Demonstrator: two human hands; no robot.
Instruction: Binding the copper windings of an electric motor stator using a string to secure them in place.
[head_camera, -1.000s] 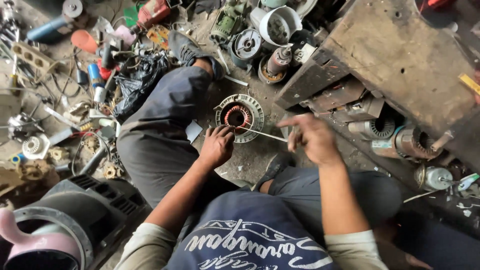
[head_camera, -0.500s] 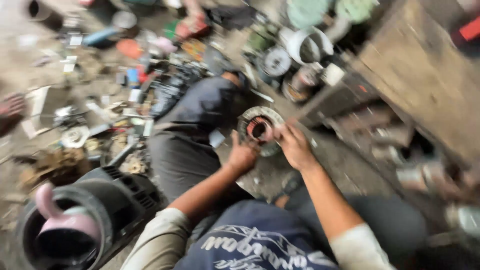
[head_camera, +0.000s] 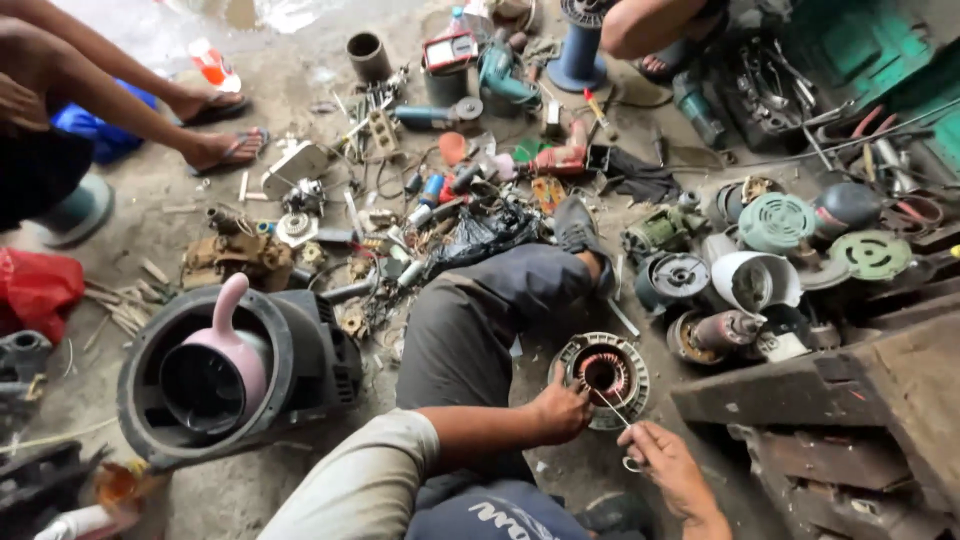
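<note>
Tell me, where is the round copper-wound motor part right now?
The copper-wound stator lies on the floor beside the person's bent leg, under the left hand.

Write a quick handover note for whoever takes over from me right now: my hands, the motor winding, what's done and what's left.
Left hand grips the rim of the round stator on the floor by the knee.
Right hand pinches a thin wire running into the stator's core.
Copper coils sit in the stator; this wire is still loose.
Left: how much winding remains cannot be told.
</note>
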